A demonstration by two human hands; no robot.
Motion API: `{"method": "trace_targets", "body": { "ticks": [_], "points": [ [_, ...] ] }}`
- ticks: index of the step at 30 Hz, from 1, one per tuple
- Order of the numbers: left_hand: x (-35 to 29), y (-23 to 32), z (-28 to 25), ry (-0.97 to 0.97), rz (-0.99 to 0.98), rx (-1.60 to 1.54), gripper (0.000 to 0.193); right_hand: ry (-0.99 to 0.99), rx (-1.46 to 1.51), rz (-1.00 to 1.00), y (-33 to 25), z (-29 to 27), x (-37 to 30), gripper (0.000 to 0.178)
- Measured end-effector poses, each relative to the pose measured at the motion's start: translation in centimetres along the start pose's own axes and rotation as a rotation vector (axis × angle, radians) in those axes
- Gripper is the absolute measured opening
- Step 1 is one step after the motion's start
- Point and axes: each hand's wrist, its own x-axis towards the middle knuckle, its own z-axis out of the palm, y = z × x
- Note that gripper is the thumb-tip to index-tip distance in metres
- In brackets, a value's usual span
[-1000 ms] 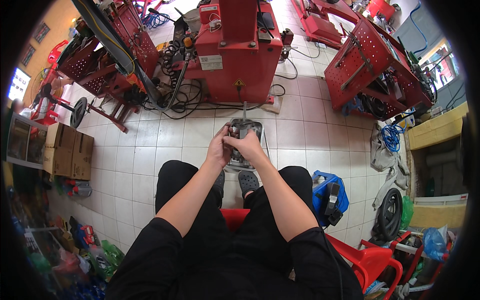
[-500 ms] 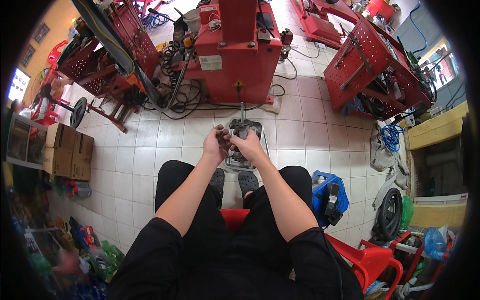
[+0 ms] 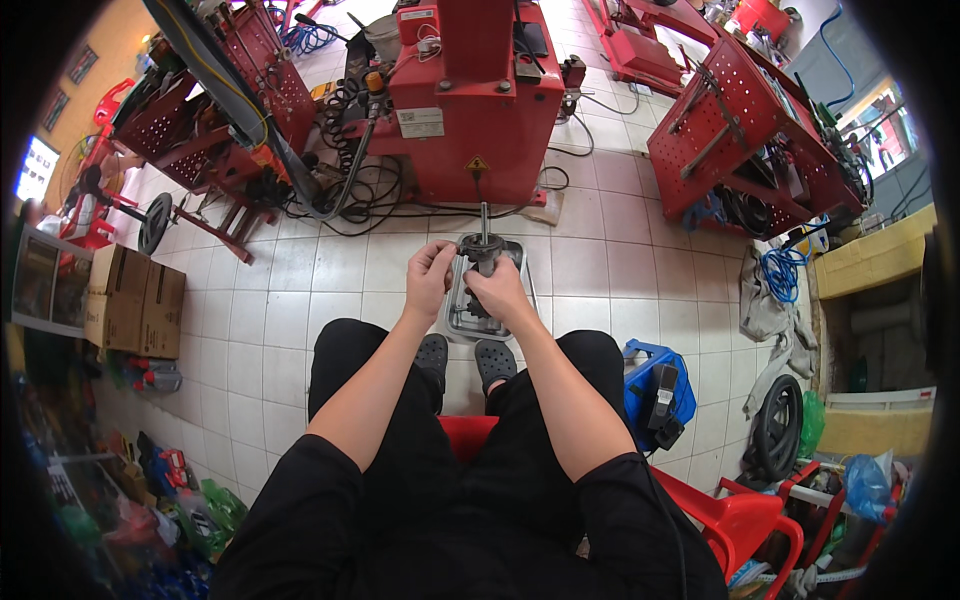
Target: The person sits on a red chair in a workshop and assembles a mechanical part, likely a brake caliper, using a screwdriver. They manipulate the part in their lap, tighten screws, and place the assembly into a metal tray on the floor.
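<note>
A greasy metal machine part (image 3: pixel 485 243) with a round, ring-like body and a thin upright shaft stands before me, over a shallow metal tray (image 3: pixel 533 305) on the floor. My right hand (image 3: pixel 499 289) grips the part's body from the right, its thumb lying along a grey cylindrical section. At the left rim of the ring, my left hand (image 3: pixel 430 278) has its fingers pinched together. Whatever sits between those fingertips is too small to make out. More dark metal pieces show below the part, in the tray.
A red machine (image 3: pixel 480 140) stands just ahead, with black cables at its base. Red perforated tool carts (image 3: pixel 715 140) flank it. A blue case (image 3: pixel 660 395) lies right of my knee, a red chair (image 3: pixel 735 520) behind it. Cardboard boxes (image 3: pixel 135 302) stand left.
My left hand has drawn slightly away from the right hand and up to the ring's left rim, its fingers now pinched. The right hand keeps hold of the part.
</note>
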Motion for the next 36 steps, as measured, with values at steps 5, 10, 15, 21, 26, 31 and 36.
{"method": "trace_targets", "body": {
  "ticks": [5, 10, 15, 21, 26, 31, 36],
  "points": [
    [0.3, -0.7, 0.2, -0.019, 0.213, 0.295, 0.02, 0.099, -0.118, -0.085, 0.1, -0.1, 0.0, 0.038],
    [-0.1, -1.4, 0.3, -0.067, 0.147, 0.226, 0.024, 0.149, -0.215, -0.136, 0.1, 0.0, -0.2, 0.041],
    [-0.2, -1.2, 0.2, -0.096, -0.028, 0.18, 0.026, 0.089, 0.126, -0.007, 1.5, 0.0, 1.0, 0.036],
    [0.2, -1.8, 0.1, -0.038, -0.044, 0.259, 0.022, -0.133, 0.729, 0.164, 0.9, -0.9, 1.0, 0.025],
    [0.6, -2.3, -0.5, -0.083, -0.077, 0.223, 0.02, -0.199, 0.928, 0.248, 0.8, -1.2, 1.1, 0.027],
    [0.4, -1.8, 0.1, -0.064, -0.147, 0.155, 0.017, -0.329, 1.107, 0.287, 1.0, -1.8, 1.2, 0.033],
    [0.2, 0.8, -0.2, -0.145, -0.084, 0.066, 0.021, -0.441, 1.005, 0.355, 0.3, -2.2, 0.7, 0.03]
  ]
}}
